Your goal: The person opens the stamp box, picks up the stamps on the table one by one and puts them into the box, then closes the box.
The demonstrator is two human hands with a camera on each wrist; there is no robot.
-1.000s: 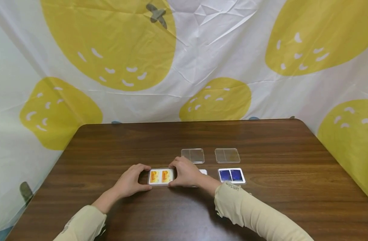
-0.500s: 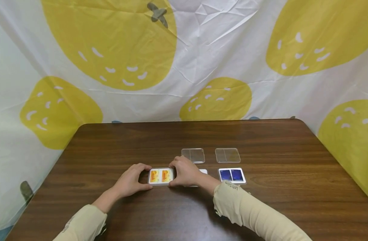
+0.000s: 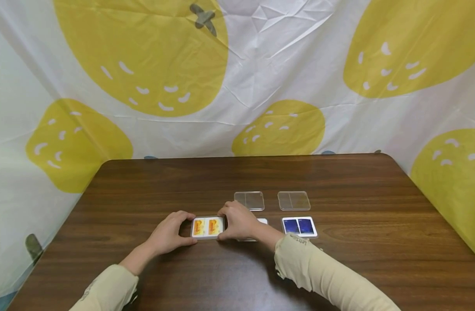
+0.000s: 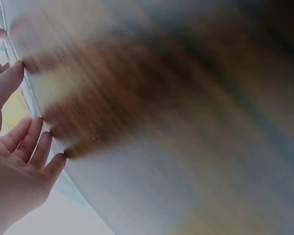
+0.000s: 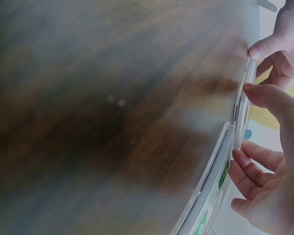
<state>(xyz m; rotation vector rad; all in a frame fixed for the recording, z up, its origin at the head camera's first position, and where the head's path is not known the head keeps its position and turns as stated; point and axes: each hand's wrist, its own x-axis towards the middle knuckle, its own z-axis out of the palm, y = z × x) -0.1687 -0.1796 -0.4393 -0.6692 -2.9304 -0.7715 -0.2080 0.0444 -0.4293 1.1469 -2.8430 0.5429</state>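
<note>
On the wooden table (image 3: 206,276) lies a flat clear plastic case (image 3: 208,228) showing two orange-and-yellow printed panels on white. My left hand (image 3: 168,233) grips its left end, thumb at the near corner and fingertips at the far one. At the opposite end my right hand (image 3: 239,222) holds it the same way. From the right wrist, the case (image 5: 242,110) appears edge-on between thumb and fingers. A second case (image 5: 206,196) with green print sits right beside it, mostly hidden under my right hand in the head view.
Farther right is a case with two dark blue panels (image 3: 299,226). Behind these lie two clear lids, a left lid (image 3: 254,201) partly covered by my right hand and a right lid (image 3: 293,201). A lemon-patterned cloth (image 3: 183,138) hangs past the table's back edge.
</note>
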